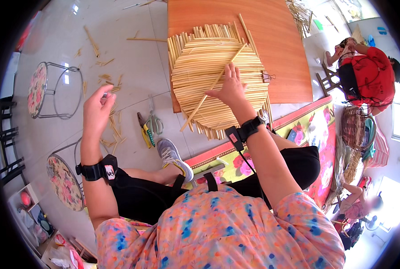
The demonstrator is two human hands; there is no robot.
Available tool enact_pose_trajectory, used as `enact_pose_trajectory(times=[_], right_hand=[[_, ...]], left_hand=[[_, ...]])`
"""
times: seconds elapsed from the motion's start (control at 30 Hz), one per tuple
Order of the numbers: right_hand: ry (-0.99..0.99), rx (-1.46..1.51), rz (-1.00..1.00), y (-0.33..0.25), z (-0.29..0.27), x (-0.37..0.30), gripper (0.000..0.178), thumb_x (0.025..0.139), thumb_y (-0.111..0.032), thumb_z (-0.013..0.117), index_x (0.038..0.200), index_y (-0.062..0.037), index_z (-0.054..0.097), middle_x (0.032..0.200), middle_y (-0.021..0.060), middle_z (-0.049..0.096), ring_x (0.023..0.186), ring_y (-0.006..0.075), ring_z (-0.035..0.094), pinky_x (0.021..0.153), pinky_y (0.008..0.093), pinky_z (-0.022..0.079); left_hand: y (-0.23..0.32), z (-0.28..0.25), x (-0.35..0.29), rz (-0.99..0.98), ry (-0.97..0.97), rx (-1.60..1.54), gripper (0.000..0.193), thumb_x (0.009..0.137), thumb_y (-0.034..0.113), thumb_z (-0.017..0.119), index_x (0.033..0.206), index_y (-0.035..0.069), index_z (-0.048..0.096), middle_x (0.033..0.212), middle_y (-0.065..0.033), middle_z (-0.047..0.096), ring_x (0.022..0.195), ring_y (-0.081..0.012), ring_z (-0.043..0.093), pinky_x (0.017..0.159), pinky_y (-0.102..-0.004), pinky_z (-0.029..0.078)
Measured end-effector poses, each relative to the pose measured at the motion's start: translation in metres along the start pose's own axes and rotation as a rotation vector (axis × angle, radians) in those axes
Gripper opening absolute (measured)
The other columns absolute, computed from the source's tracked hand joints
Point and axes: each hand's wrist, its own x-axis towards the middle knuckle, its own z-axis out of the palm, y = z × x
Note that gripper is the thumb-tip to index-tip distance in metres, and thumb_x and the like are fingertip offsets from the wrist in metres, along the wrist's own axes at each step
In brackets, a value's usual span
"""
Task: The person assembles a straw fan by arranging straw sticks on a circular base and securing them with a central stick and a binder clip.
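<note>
Straw, or split reed of some pale kind, makes up the round mat (pixel 218 80) that lies under the right hand (pixel 230 87), on the low wooden bench (pixel 285 54) in front of the seated person. The right hand is spread flat, fingers wide, palm pressing on the mat's right half; it grips nothing, it only pins the work down. One long loose stick (pixel 213 86) runs slantwise across the mat, passing just beside that hand's thumb. Beyond the hand, a layer of squared-off stalks (pixel 204 32) sticks out from beneath the disc.

The left hand (pixel 96 107) is raised well off to the left, over the tiled floor, its fingers curled in narrow, as if pinching something small; what it pinches, if anything, I cannot tell.

By the look of it the mat is light and fairly stiff along the stalks, yet likely to flex or come apart across them, since single stalks seem brittle and smooth enough to slide. A flat palm on top, or both hands at opposite rims, would probably suit it better than a pinch at one edge.

Below the left hand, on the floor, lie scissors (pixel 154 121) and a yellow-handled cutter (pixel 145 132), with cut stalk scraps (pixel 112 130) scattered around. Further left of that hand stands a round floral stool (pixel 38 89).
</note>
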Motion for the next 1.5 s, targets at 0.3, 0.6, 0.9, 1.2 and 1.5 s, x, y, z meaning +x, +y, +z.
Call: enact_pose_trajectory(times=[0.3, 0.6, 0.9, 1.2, 1.5], right_hand=[[0.015, 0.034, 0.003, 0.002, 0.002, 0.002, 0.128, 0.054, -0.057, 0.086, 0.15, -0.0037, 0.019, 0.159, 0.0088, 0.014, 0.147, 0.0276, 0.012, 0.108, 0.0687, 0.02], [0.019, 0.032, 0.006, 0.002, 0.003, 0.001, 0.129, 0.053, -0.054, 0.087, 0.15, -0.0041, 0.019, 0.159, 0.0086, 0.014, 0.147, 0.0281, 0.012, 0.107, 0.0698, 0.021], [0.043, -0.014, -0.017, 0.003, 0.009, 0.005, 0.128, 0.054, -0.058, 0.085, 0.15, -0.0071, 0.019, 0.159, 0.009, 0.013, 0.147, 0.0279, 0.013, 0.105, 0.0702, 0.024], [0.041, -0.027, -0.031, 0.005, 0.01, 0.006, 0.124, 0.055, -0.057, 0.086, 0.149, -0.0055, 0.022, 0.158, 0.0106, 0.015, 0.146, 0.0289, 0.013, 0.105, 0.0701, 0.026], [0.065, -0.003, -0.045, 0.009, 0.015, 0.009, 0.125, 0.055, -0.055, 0.086, 0.149, -0.0059, 0.021, 0.159, 0.0095, 0.015, 0.147, 0.0272, 0.013, 0.106, 0.0691, 0.024]], left_hand=[[-0.002, 0.0, 0.001, 0.016, -0.023, 0.029, 0.032, 0.09, 0.012, 0.063, 0.12, 0.003, 0.061, 0.087, 0.0008, 0.061, 0.069, -0.0058, 0.049, 0.064, -0.0226, 0.043], [-0.003, 0.001, -0.003, 0.038, -0.03, 0.028, 0.032, 0.089, 0.013, 0.064, 0.12, 0.004, 0.062, 0.087, -0.0003, 0.061, 0.07, -0.007, 0.051, 0.065, -0.0233, 0.044], [0.003, 0.006, -0.005, 0.036, -0.068, 0.056, 0.032, 0.088, 0.018, 0.065, 0.116, 0.003, 0.061, 0.087, -0.0072, 0.062, 0.069, -0.0145, 0.057, 0.065, -0.029, 0.047], [-0.002, 0.008, -0.004, 0.041, -0.071, 0.02, 0.034, 0.088, 0.019, 0.065, 0.117, 0.002, 0.061, 0.09, -0.0077, 0.063, 0.071, -0.0156, 0.058, 0.065, -0.0296, 0.048], [-0.003, 0.006, -0.003, 0.01, -0.1, 0.049, 0.034, 0.088, 0.017, 0.065, 0.12, 0.006, 0.061, 0.094, -0.0056, 0.063, 0.075, -0.0115, 0.056, 0.07, -0.0265, 0.048]])
